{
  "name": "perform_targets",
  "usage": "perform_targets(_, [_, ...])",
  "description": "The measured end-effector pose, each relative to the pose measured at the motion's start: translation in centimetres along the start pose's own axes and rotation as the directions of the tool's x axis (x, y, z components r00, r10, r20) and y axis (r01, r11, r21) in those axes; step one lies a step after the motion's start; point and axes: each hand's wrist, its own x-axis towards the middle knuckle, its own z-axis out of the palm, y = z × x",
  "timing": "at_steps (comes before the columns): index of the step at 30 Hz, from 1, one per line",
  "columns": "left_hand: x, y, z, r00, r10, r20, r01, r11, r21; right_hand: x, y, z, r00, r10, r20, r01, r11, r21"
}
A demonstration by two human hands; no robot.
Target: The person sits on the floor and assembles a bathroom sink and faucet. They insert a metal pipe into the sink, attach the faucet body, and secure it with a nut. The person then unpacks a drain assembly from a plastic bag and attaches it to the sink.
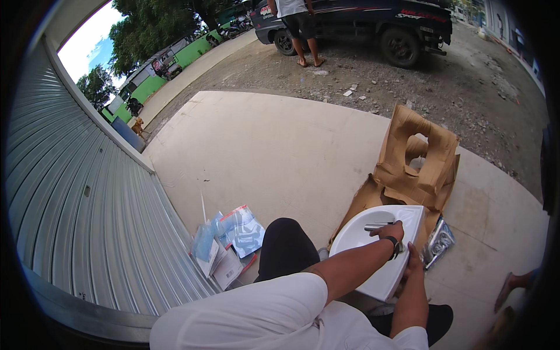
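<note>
A white washbasin [350, 239] with a rounded bowl rests tilted in front of my knees, its far end against brown cardboard. A chrome faucet [376, 226] stands on its flat ledge. My left hand [391, 231], with a black band at the wrist, reaches across the bowl and closes round the faucet's body. Along the basin's right edge, my right hand [412, 265] grips the side, with its fingers partly hidden beneath. A clear plastic packet [438, 242] with shiny metal parts lies just right of the basin.
The torn cardboard box [417, 157] stands behind the basin. Plastic bags [242, 230] and printed papers [226, 268] lie left of my knee. A metal roller shutter [87, 192] borders the left. Beyond the pale floor are a person [297, 26], a dark truck [361, 29] and gravel.
</note>
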Motion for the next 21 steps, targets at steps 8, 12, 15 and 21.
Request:
perform_targets(8, [4.4,-1.5,-1.2,0.94,0.111,0.322,-0.154,0.982,0.111,0.9,0.9,-0.1,0.991,-0.132,0.007,0.132,0.991,0.007])
perform_targets(12, [4.1,-1.0,-2.6,0.917,0.091,0.388,-0.097,0.995,-0.005,0.4,1.1,0.6,0.99,-0.137,0.02,0.136,0.99,0.028])
perform_targets(15, [3.9,-0.4,-4.2,0.869,0.104,0.484,-0.108,0.994,-0.019,-0.6,0.8,1.6,0.987,-0.16,0.0,0.16,0.987,0.02])
perform_targets(21, [5.1,-0.1,-5.7,0.72,0.178,0.671,-0.23,0.973,-0.011,-1.9,0.3,2.8,0.991,-0.115,-0.064,0.114,0.993,-0.02])
